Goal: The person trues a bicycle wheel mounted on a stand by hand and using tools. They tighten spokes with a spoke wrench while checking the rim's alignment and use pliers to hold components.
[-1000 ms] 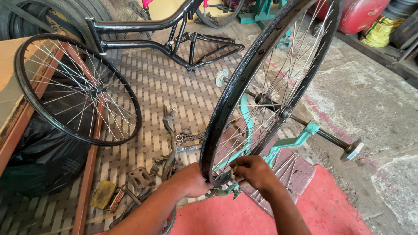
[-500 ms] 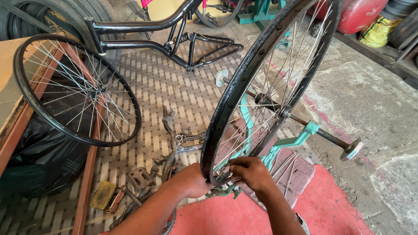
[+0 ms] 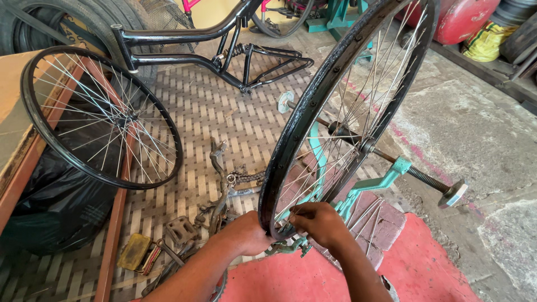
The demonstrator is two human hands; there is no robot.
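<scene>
Head view: a black bicycle wheel rim (image 3: 313, 106) with silver spokes (image 3: 358, 123) stands upright in a teal truing stand (image 3: 369, 187), its axle clamped between the stand's arms, with a threaded rod (image 3: 430, 182) running out to the right and ending in a flat knob. The wheel fills the middle of the view, its lowest part just in front of the person.

The left hand (image 3: 249, 232) presses against the outside of the rim at the bottom, fingers curled closed around the rim's edge. The right hand (image 3: 319, 223) sits on the inner side of the same stretch of rim, fingers pinched together at the spoke ends where they meet the rim; whether a small tool lies between the fingertips cannot be told. The two hands are just beside each other, with the rim between them.

To the left, a second spoked wheel (image 3: 100, 117) without a tyre leans against a wooden bench (image 3: 17, 140), with a black plastic bag (image 3: 56, 207) under it. Behind, a black bicycle frame (image 3: 224, 50) lies on a woven mat (image 3: 207, 112). On the mat near the left hand lie a crank with chain (image 3: 229, 179) and a yellow pedal (image 3: 137, 251). A red mat (image 3: 430, 263) covers the floor at lower right, and a red cylinder (image 3: 464, 19) rests at the top right.
</scene>
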